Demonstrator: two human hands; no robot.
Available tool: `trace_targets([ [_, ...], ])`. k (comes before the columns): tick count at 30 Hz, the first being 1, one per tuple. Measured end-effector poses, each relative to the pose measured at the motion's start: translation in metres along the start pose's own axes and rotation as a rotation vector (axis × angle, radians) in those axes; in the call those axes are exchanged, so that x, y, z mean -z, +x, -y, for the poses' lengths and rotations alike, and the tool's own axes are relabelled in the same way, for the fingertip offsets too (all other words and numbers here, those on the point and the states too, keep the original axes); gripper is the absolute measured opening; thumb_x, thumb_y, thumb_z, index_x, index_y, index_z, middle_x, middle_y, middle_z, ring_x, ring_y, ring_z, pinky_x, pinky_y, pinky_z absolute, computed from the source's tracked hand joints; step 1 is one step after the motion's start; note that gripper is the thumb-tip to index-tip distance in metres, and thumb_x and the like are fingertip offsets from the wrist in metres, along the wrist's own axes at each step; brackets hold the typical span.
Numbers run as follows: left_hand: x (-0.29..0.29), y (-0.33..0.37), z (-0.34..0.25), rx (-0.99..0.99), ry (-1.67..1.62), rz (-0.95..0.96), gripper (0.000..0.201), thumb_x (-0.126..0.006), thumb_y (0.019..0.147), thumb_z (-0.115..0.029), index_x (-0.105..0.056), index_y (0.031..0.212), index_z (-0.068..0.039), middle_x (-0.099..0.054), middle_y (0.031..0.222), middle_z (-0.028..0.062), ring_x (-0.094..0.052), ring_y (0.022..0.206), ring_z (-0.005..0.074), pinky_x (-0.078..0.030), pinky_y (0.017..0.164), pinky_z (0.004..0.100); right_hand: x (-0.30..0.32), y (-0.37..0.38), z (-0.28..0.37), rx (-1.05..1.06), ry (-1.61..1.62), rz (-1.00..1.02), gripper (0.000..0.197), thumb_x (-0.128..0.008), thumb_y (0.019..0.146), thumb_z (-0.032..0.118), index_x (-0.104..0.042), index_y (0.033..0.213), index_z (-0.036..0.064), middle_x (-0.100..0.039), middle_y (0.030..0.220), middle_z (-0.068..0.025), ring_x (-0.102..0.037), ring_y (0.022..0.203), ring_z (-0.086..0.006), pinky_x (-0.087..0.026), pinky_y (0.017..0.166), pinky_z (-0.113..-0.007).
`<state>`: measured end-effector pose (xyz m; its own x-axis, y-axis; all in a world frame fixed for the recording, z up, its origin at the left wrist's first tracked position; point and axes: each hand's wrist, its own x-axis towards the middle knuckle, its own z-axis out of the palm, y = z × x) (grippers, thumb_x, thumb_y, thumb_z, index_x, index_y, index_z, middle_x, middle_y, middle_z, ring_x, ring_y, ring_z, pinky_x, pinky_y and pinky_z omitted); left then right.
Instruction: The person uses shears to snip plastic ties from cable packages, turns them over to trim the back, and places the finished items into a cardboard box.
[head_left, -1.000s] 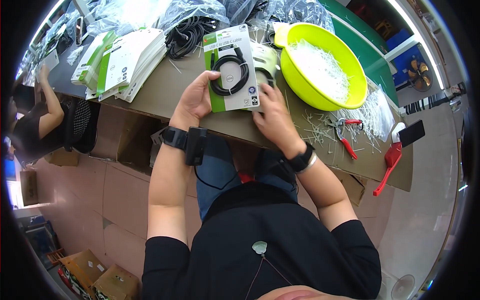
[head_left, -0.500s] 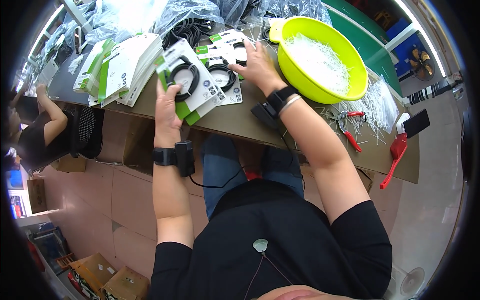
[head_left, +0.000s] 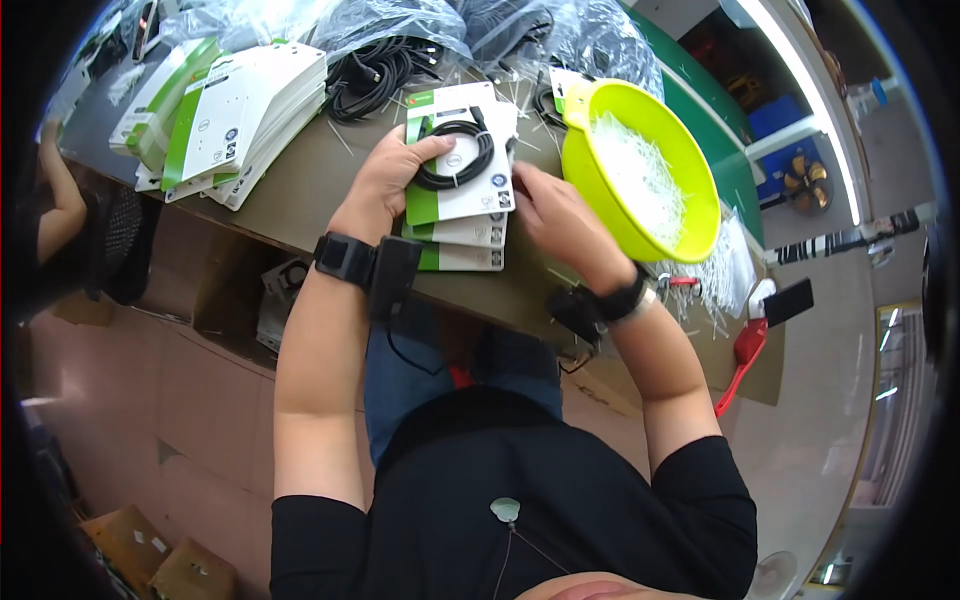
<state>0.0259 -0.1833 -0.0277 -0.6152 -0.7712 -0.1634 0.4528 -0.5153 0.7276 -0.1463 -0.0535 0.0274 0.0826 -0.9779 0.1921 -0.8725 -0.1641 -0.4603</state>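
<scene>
My left hand (head_left: pixel 383 178) grips the left side of a small stack of white and green packaging cards (head_left: pixel 465 232), thumb on top. On the top card lies a coiled black cable (head_left: pixel 452 182), bound with a small tie. The cards overlap unevenly, lower ones sticking out toward me. At the stack's right edge is my right hand (head_left: pixel 562 218), fingers curled in against the cards; its fingertips are partly hidden.
A yellow-green basin (head_left: pixel 705 215) of white ties stands right, with loose ties (head_left: pixel 690 285) and red-handled pliers (head_left: pixel 678 282) beside it. Blank cards (head_left: pixel 260 110) are stacked left. Black cables (head_left: pixel 375 75) and plastic bags (head_left: pixel 395 25) lie behind. Another person's arm (head_left: pixel 60 190) shows far left.
The separate cable cards have been brought together into one overlapping stack. My right hand has come from the far cards to the stack's right edge. The whole view has shifted.
</scene>
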Motion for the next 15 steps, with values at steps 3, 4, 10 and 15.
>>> trace_targets([
  [3,0.007,-0.002,-0.007,-0.025,-0.062,0.051,0.034,-0.059,0.085,0.004,-0.049,0.118,0.005,-0.063,0.107,0.0144,-0.066,0.087,0.0204,-0.057,0.075,0.033,0.069,0.006,0.03,0.154,-0.245,0.059,0.03,-0.062,0.086,0.012,-0.06,0.114,0.0028,-0.067,0.1,-0.0162,-0.066,0.093,-0.0242,-0.051,0.08,-0.033],
  [4,0.008,-0.01,-0.009,-0.068,-0.078,0.045,0.032,-0.059,0.085,0.004,-0.051,0.116,0.005,-0.064,0.104,0.0139,-0.067,0.087,0.0201,-0.057,0.075,0.0328,0.094,0.02,0.036,0.164,-0.258,0.043,0.03,-0.063,0.087,0.014,-0.06,0.115,0.0036,-0.067,0.097,-0.016,-0.067,0.09,-0.0234,-0.052,0.078,-0.033],
  [10,0.006,-0.015,-0.002,-0.167,-0.211,0.073,0.032,-0.059,0.086,0.004,-0.05,0.116,0.004,-0.064,0.105,0.0135,-0.066,0.088,0.0186,-0.057,0.075,0.0317,0.155,0.156,-0.08,-0.014,-0.787,0.19,0.033,-0.063,0.089,0.02,-0.06,0.118,0.0051,-0.067,0.106,-0.0141,-0.065,0.096,-0.0261,-0.053,0.082,-0.032],
  [15,-0.002,-0.02,-0.002,-0.134,-0.252,-0.01,0.036,-0.059,0.087,0.003,-0.046,0.121,0.003,-0.063,0.107,0.0124,-0.065,0.091,0.0184,-0.057,0.077,0.0312,0.112,0.208,-0.164,-0.085,-0.765,0.496,0.039,-0.067,0.084,0.024,-0.061,0.118,0.0057,-0.064,0.114,-0.0144,-0.06,0.106,-0.0308,-0.046,0.095,-0.034],
])
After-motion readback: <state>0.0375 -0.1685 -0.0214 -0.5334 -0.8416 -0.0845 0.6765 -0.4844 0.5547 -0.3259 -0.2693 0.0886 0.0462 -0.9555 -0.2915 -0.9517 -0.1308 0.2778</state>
